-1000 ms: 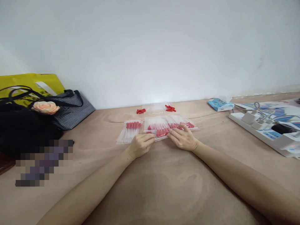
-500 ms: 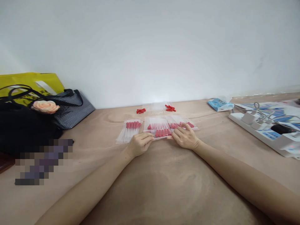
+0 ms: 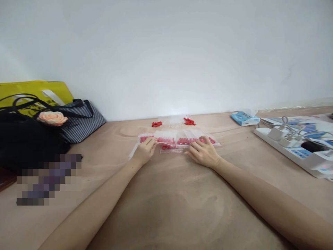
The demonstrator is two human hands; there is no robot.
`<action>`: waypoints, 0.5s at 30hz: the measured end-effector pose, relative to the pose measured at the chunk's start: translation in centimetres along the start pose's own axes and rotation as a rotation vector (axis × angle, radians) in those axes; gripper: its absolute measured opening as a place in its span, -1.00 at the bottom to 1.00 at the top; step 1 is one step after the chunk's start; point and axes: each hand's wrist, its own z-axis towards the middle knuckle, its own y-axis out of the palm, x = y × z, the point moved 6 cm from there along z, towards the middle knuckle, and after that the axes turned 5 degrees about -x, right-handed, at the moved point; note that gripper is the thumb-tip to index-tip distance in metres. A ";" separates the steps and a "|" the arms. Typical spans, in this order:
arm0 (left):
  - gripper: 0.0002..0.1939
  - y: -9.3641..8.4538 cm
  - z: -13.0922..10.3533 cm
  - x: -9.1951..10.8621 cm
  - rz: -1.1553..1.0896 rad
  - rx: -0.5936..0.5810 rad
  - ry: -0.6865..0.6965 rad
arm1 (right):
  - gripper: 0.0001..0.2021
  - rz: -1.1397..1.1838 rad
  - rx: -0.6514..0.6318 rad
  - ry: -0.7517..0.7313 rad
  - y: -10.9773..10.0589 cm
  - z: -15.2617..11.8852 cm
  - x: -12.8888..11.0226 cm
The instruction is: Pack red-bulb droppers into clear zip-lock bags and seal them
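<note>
My left hand [image 3: 145, 151], closed in a pinch, grips the left edge of a clear plastic bag [image 3: 165, 134] that holds a row of red-ended sticks. Its bag overlaps another bag at the left. My right hand [image 3: 204, 153] lies with bent, parted fingers on the front of a second clear bag [image 3: 195, 134], also with red ends inside. Just in front, between the hands, a clear bag strip [image 3: 168, 151] shows with some red pieces above it. The right fingertips are partly hidden.
Toward the wall are two small piles of red pieces, left [image 3: 156, 124] and right [image 3: 189, 121], with white sticks [image 3: 176, 124] between. A power strip [image 3: 288, 146] and tissue pack [image 3: 244, 118] stand right. Bags, including a striped one [image 3: 82, 121], sit left.
My left hand has moved left and slightly away from me with a bag edge, now covering part of the left-hand bags. My right hand has stayed almost in place.
</note>
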 end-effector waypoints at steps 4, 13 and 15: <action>-0.78 -0.6 -0.5 -1.8 -0.029 -0.043 -0.129 | -0.71 0.019 -0.010 -0.002 0.2 -0.2 0.0; -0.75 -1.7 -2.4 -8.1 -0.022 -0.099 -0.804 | -0.74 0.063 -0.013 0.000 0.6 -0.1 0.1; -0.66 -1.1 -3.1 -10.3 -0.060 -0.144 -0.975 | -0.74 0.072 -0.018 -0.009 0.7 -0.1 0.0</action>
